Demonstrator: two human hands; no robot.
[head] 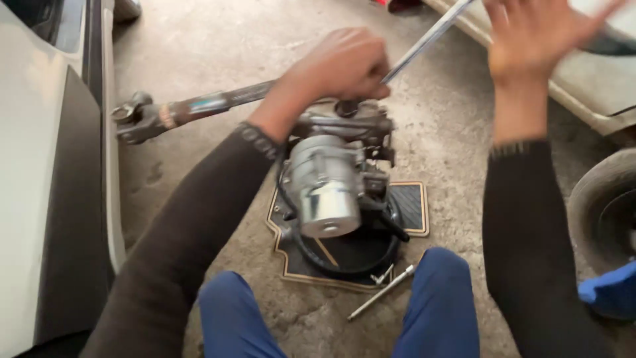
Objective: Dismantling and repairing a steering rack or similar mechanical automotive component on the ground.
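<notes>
A metal motor assembly is seen standing on a black floor mat with a gold border, which lies on the bare concrete floor between the 2 blue-trousered knees of the person. A silver cylindrical housing faces the camera at the front of the assembly, and a black cable is looped around its base on the mat. A long rusty shaft with a universal joint at its end is extended from the assembly toward the left, and ends near a white car body panel.

The left hand is clenched on the top of the assembly, where the lower end of a long shiny metal rod is gripped; the rod is angled up and to the right from the fist. The right hand is raised above the rod, blurred by motion, with fingers spread and the palm open; nothing is held in it, and it cannot be told whether the rod is touched by it. Both arms are covered by dark brown sleeves.

A slim metal tool is laid on the floor just beside the front edge of the mat, near the right knee. A tyre is seen at the right edge, with a blue object below it, and a pale car panel lies behind the right hand.
</notes>
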